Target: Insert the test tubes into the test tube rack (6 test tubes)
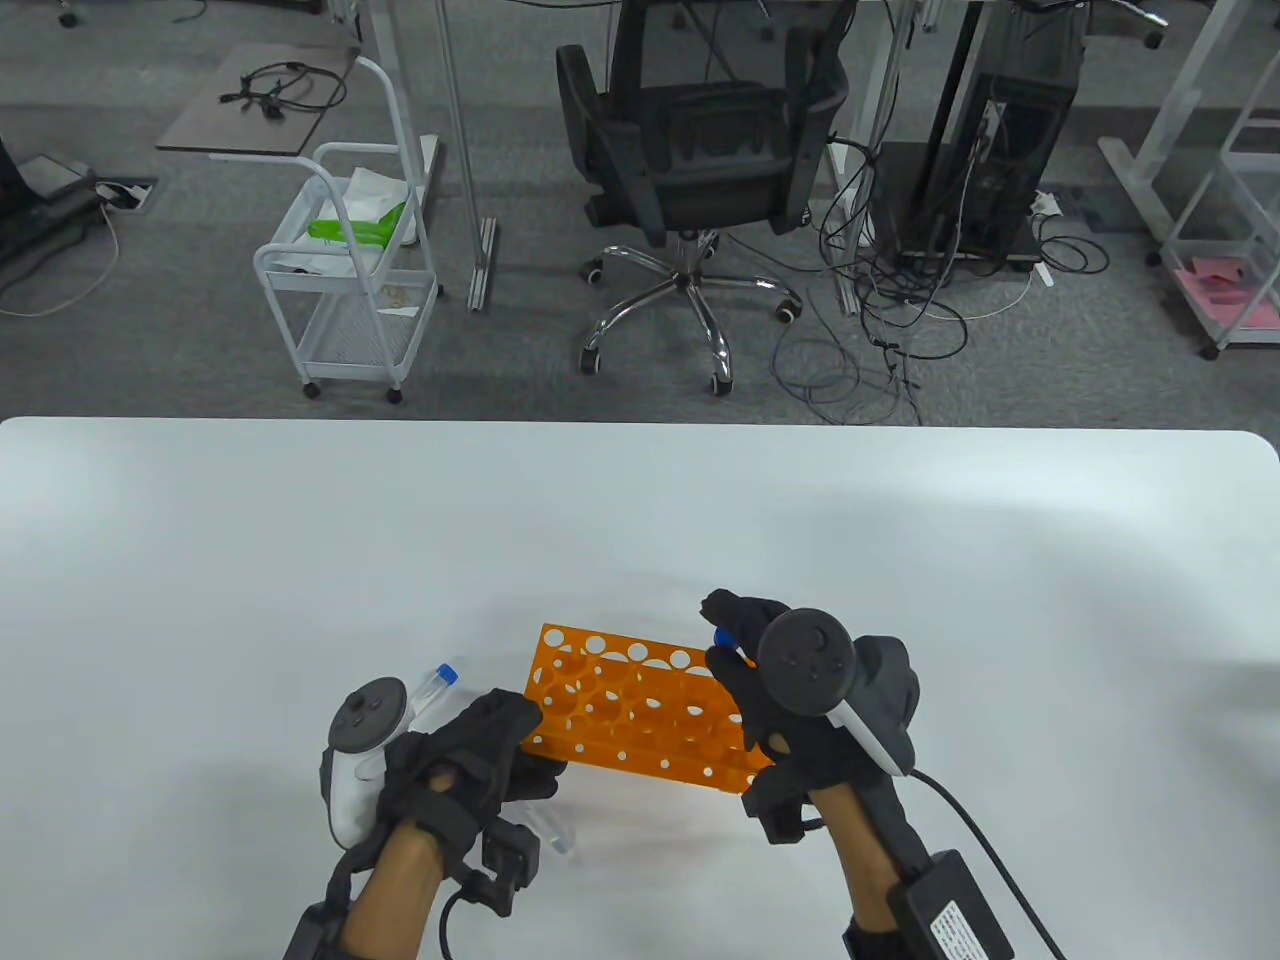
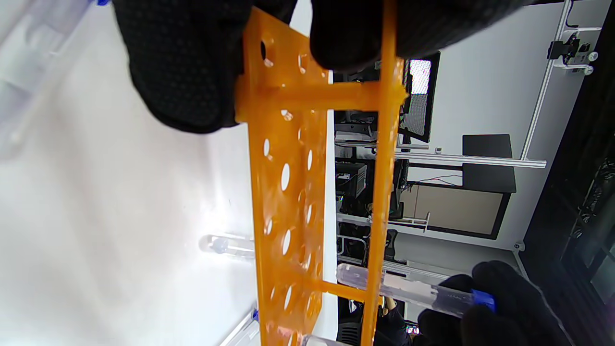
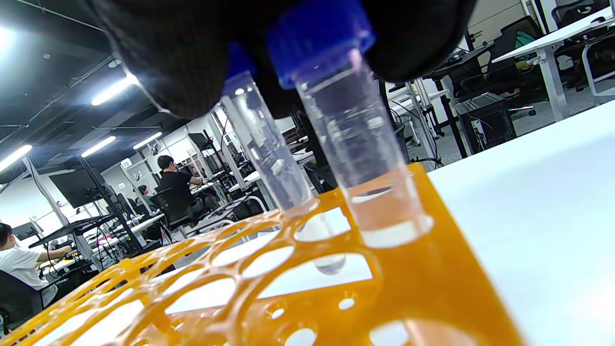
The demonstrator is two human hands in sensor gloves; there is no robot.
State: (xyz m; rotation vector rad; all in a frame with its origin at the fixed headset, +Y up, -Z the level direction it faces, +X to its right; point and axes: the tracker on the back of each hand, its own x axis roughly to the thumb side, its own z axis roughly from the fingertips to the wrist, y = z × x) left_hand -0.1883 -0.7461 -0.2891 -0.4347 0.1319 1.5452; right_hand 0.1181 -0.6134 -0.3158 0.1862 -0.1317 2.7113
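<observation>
The orange test tube rack [image 1: 640,710] stands on the white table [image 1: 640,500], near the front. My left hand [image 1: 505,745] grips its left end; the fingers [image 2: 187,62] curl over that end in the left wrist view. My right hand [image 1: 740,655] is at the rack's far right corner and pinches the blue cap of a clear test tube [image 3: 358,144] that sits partway in a corner hole. A second capped tube [image 3: 269,154] stands in the neighbouring hole. One loose tube [image 1: 436,686] lies left of the rack and another [image 1: 556,832] lies by my left wrist.
Beyond the table's far edge are a black office chair [image 1: 690,150], a white wire trolley [image 1: 345,290] and cables on the floor. Bare white tabletop [image 1: 1050,600] stretches to the right and behind the rack.
</observation>
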